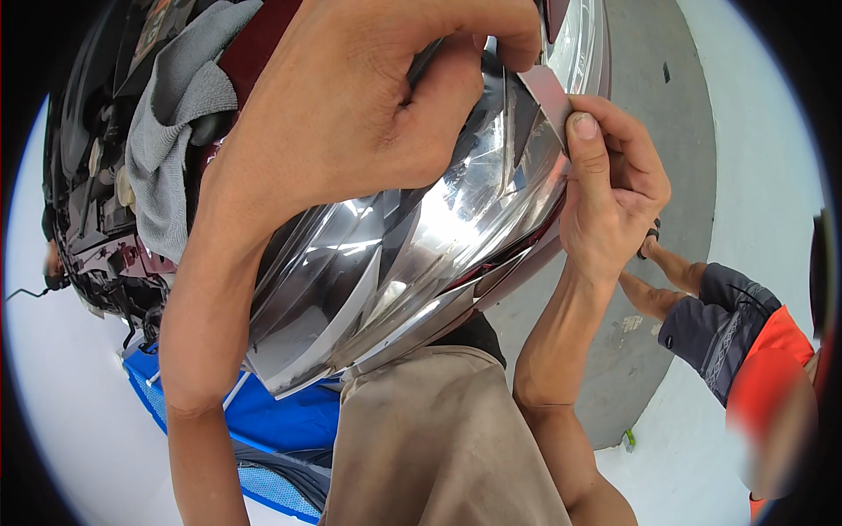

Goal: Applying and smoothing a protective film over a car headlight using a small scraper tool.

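A thin, flat strip [547, 98], greyish with a pinkish sheen, stretches between my two hands in front of a car headlight [438, 237]. My left hand [351, 105] is large in the foreground, its fingers curled and closed at the strip's upper end; their exact grip is partly hidden. Thumb and forefinger of my right hand [618, 167] pinch the lower end, the other fingers folded behind. The headlight's clear, shiny lens lies beneath and behind the hands, set in dark red bodywork. My left hand and forearm cover part of the lens.
Left of my arm, a grey towel [167, 140] drapes beside the open engine bay [83, 193]. A blue sheet or bag [289, 416] lies below the headlight. On the right, a person [715, 320] in an orange top and dark shorts is on the floor [675, 149].
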Tool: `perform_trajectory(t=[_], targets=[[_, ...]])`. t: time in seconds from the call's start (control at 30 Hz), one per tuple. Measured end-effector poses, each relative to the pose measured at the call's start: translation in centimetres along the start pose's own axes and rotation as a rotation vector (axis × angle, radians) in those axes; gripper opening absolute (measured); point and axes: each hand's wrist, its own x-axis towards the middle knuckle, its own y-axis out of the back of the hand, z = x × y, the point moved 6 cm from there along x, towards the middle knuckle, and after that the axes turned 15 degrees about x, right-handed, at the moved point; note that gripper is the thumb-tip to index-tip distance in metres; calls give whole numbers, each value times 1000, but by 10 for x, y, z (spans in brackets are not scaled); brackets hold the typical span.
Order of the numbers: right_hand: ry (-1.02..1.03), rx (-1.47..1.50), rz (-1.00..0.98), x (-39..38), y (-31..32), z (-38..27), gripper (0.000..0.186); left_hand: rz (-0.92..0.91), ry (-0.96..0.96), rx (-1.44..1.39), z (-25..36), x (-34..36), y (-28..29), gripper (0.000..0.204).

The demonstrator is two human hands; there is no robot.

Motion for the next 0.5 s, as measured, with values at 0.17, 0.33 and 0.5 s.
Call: perform_trajectory(t=[0.17, 0.33, 0.5], targets=[[-3, -19, -42, -3, -2, 0, 10, 248, -223, -22, 4, -7, -3, 21], [37, -13, -39, -4, -3, -2, 9, 124, -102, -17, -1, -3, -6, 20], [62, -23, -48, -11, -4, -4, 8, 6, -75, 46, 2, -2, 0, 19]])
